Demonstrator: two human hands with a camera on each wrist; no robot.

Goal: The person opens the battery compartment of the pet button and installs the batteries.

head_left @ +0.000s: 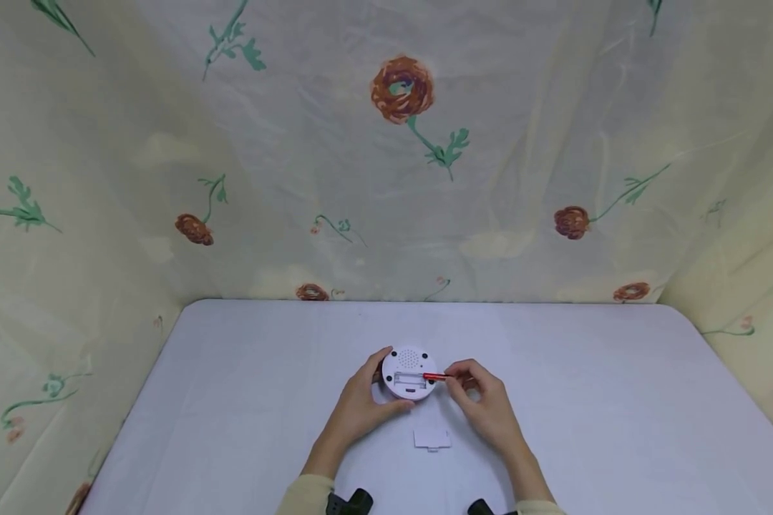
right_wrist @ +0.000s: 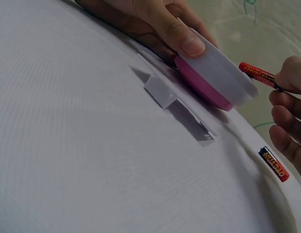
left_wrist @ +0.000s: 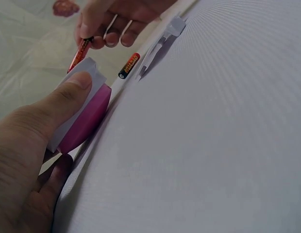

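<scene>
My left hand grips a round white device by its edge, thumb at the near side. Its underside faces up, showing speaker holes, dark feet and an open battery compartment. A pink lower part shows in the wrist views. Between thumb and fingers, my right hand pinches a red AAA-looking battery, its far end over the compartment's right side. A second red battery lies on the table near the right hand.
A white battery cover with a small tab lies on the white table, nearer my body than the device. Flower-printed cloth hangs behind the table and along both sides.
</scene>
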